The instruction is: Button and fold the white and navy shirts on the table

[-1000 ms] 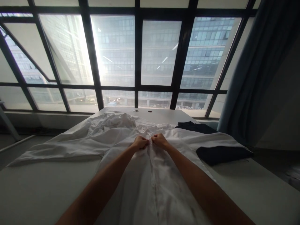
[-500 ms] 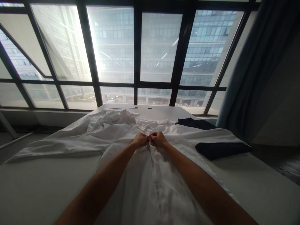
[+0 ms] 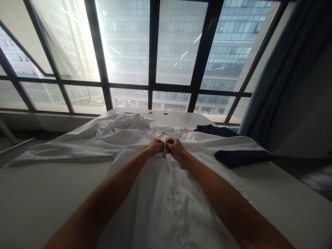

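A long-sleeved white coat (image 3: 151, 193) lies spread on the table, its collar end away from me and a sleeve out to each side. Its front opening runs down the middle towards me. At the upper part of this opening, my left hand (image 3: 156, 146) pinches the left front edge, fingers closed. Close beside it, my right hand (image 3: 175, 146) pinches the right front edge. A small bit of white fabric stands up between the fingertips. Whether a button is between them is too small to tell.
The white table (image 3: 52, 200) reaches to a wall of dark-framed windows (image 3: 129, 45). Dark cloth (image 3: 243, 158) lies at the right, partly under the right sleeve. A blue-grey curtain (image 3: 272, 83) hangs at the right. Crumpled white fabric (image 3: 121, 124) is heaped near the collar.
My hands have drawn very slightly apart at the front opening, and more white fabric shows between them. The whole view has tilted down a little.
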`<state>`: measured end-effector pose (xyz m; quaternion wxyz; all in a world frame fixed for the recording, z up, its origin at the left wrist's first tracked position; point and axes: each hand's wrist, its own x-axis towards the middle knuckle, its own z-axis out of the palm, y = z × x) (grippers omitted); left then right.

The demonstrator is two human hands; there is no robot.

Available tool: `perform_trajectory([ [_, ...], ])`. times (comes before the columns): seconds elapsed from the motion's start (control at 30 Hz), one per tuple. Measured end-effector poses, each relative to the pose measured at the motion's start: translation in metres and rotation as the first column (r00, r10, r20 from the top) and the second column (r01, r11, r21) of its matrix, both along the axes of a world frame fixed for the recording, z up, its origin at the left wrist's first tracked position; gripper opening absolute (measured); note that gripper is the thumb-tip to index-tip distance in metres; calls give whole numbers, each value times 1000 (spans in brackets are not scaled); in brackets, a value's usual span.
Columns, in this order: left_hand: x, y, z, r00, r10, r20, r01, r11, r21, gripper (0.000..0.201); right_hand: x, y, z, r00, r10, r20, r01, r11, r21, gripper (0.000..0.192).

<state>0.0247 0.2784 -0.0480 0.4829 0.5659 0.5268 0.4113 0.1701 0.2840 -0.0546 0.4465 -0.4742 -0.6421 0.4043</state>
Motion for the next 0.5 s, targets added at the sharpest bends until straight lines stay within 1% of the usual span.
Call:
perform_trajectory([
  [0.13,-1,2,-3,1000,-5,0,5,1000,23,22,-1,-2,1,976,-78,205,52,991,126,5],
  [0.2,-2,3,-4,1000,1,0,-1,1000,27,25,-2,-5,3,941,-142,308,78,974,211,7],
  [0.3,-2,4,-5,1000,0,-13,1,999,37,30,-4,-11,4,864,-252,435,121,944,305,7],
  [0.4,-3,6,-8,994,20,-104,-9,994,107,28,-5,-16,4,811,-290,508,115,931,348,9],
  [0.5,-5,7,-11,980,60,-187,-22,980,199,24,-6,-19,6,800,-283,529,101,933,346,10],
])
